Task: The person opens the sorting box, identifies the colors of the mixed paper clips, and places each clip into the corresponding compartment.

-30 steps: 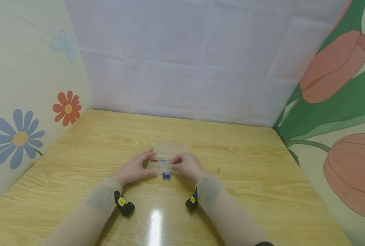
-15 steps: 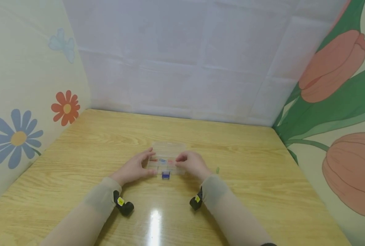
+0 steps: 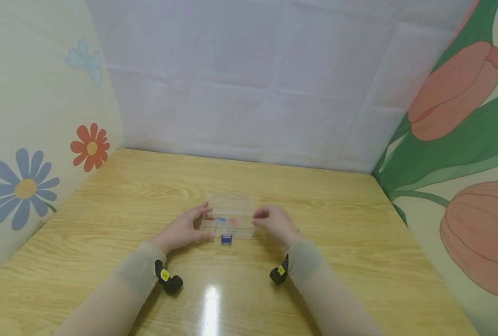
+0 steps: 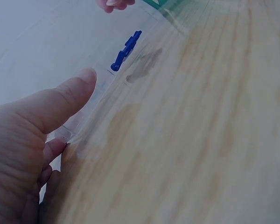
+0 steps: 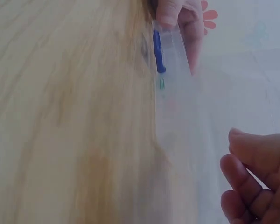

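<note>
A clear plastic compartment box (image 3: pixel 242 232) lies on the table with its lid (image 3: pixel 231 204) folded back and a blue latch (image 3: pixel 226 240) at the front. Small red pieces (image 3: pixel 210 219), blue pieces (image 3: pixel 221 219) and pinkish pieces (image 3: pixel 233 221) lie in separate compartments; they are too small to name surely. My left hand (image 3: pixel 184 229) holds the box's left end, thumb at the front and fingers behind. Just beyond the right end is my right hand (image 3: pixel 275 225), fingers loosely curled. The right wrist view shows nothing between its thumb (image 5: pixel 256 149) and fingers.
A wooden table (image 3: pixel 337 270) spreads around the box. A small green piece (image 3: pixel 298 230) lies right of my right hand, mostly hidden by it. A white cloth backdrop (image 3: pixel 249 93) stands behind, with flowered panels at both sides.
My right hand has moved right, from over the box's compartments to beyond its right end. It uncovers the pinkish pieces and now mostly hides the green one. My left hand stays put.
</note>
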Demonstrator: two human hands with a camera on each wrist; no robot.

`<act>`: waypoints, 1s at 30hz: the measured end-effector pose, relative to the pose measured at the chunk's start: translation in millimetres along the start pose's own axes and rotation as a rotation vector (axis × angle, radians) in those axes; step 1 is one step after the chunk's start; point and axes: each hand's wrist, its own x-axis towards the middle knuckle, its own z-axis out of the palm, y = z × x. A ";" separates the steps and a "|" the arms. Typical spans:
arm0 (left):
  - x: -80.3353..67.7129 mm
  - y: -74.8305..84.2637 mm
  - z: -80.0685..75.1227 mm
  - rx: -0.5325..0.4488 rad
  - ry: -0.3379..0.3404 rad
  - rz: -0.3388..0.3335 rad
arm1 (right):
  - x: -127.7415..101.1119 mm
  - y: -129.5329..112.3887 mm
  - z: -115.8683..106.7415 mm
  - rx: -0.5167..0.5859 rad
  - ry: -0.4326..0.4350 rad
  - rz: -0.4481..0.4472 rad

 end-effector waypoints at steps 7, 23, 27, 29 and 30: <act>-0.1 0.7 -0.9 -0.011 0.000 0.009 | -5.6 15.2 -19.8 0.016 0.052 0.031; -2.1 3.9 -0.8 -0.020 0.007 0.023 | -20.6 63.0 -56.1 -0.014 0.108 0.094; -1.6 2.0 -0.3 -0.018 0.007 0.021 | -23.1 69.4 -61.0 -0.010 0.099 0.107; -1.4 1.6 -0.3 -0.022 0.007 0.017 | -24.0 71.4 -62.6 -0.028 0.095 0.106; -1.4 1.6 -0.3 -0.023 0.006 0.015 | -24.7 71.7 -63.3 -0.031 0.093 0.107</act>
